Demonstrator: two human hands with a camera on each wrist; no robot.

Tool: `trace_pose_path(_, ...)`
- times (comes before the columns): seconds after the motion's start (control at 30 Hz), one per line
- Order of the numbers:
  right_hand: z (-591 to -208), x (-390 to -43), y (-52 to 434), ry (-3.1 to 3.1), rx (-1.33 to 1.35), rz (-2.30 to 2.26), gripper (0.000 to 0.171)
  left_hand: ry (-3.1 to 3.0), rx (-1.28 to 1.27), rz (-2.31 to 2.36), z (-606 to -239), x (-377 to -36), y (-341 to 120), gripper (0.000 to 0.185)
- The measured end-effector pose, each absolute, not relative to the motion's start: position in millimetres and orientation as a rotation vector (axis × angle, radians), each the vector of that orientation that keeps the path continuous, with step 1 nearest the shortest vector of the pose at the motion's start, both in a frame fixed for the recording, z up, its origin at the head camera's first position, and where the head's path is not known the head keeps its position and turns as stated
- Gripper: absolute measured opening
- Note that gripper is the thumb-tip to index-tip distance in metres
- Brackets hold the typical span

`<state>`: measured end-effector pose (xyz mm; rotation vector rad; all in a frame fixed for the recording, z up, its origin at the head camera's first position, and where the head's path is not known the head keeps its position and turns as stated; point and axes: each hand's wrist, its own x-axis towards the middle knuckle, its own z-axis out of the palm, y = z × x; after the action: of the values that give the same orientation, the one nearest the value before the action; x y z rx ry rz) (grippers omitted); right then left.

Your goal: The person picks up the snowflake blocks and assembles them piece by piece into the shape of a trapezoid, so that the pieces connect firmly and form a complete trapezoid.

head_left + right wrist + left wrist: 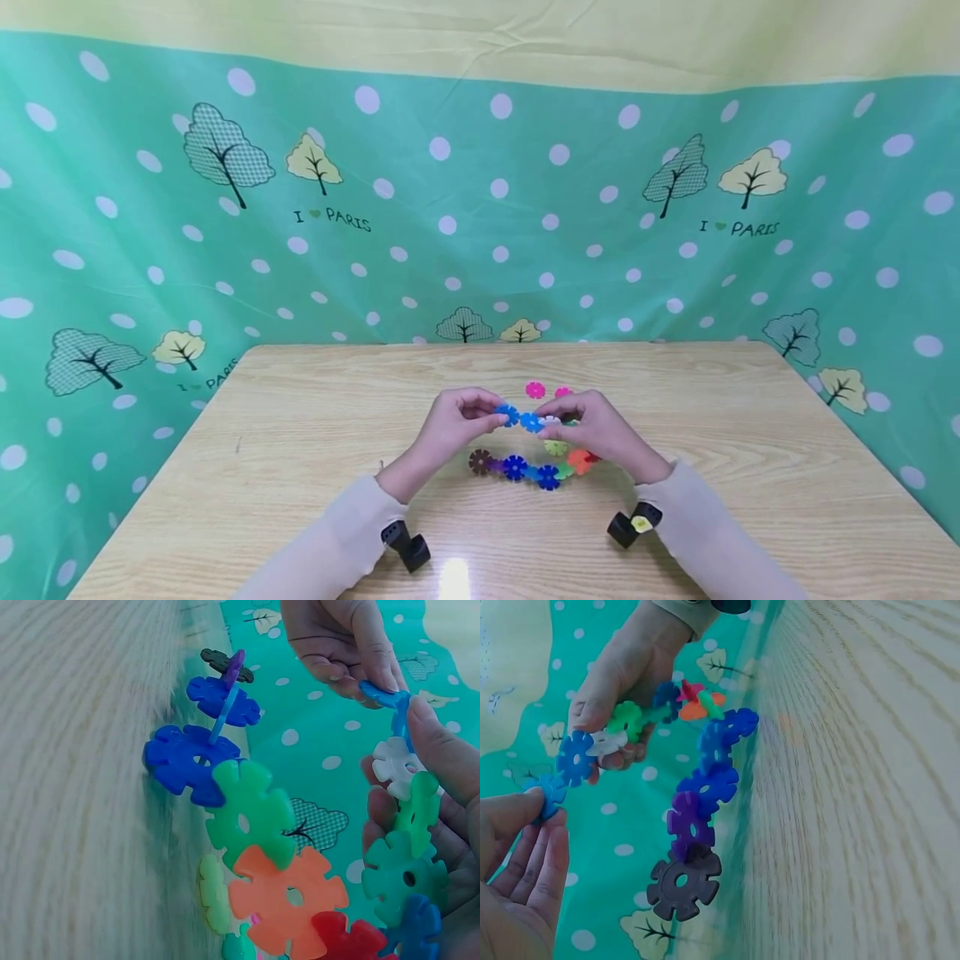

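I hold a chain of plastic snowflake discs (pixel 528 467) above the middle of the desk (pixel 300 467). My left hand (pixel 450 425) pinches a light blue disc (pixel 549 793) between thumb and fingers (pixel 514 814), at the chain's upper end. My right hand (pixel 600 429) has its fingers (pixel 442 761) curled round the next discs of the chain, a darker blue disc (pixel 575 757), a white disc (pixel 395 763) and green ones, so both hands are clamped on the chain. From my right hand the chain hangs in a curve below both hands, through an orange disc (pixel 285 896) and blue ones, ending in a dark brown disc (pixel 479 461). Beyond the chain, 2 pink discs (pixel 536 389) lie on the desk, just behind my right hand.
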<state>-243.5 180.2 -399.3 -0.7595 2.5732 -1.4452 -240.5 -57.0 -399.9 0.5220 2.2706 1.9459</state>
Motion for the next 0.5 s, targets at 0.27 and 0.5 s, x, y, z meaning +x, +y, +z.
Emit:
trace_pose_path(0.27,-399.3,-241.7,177.7,2.566,-0.759,-1.467,0.026,2.271,0.575,1.954,-405.8,-241.3,-56.1,0.018)
trace_pose_path(0.5,-399.0,-240.0,175.3,2.542,-0.714,-1.497,0.027,2.291,0.562,1.939,-407.2,-239.9,-54.5,0.015)
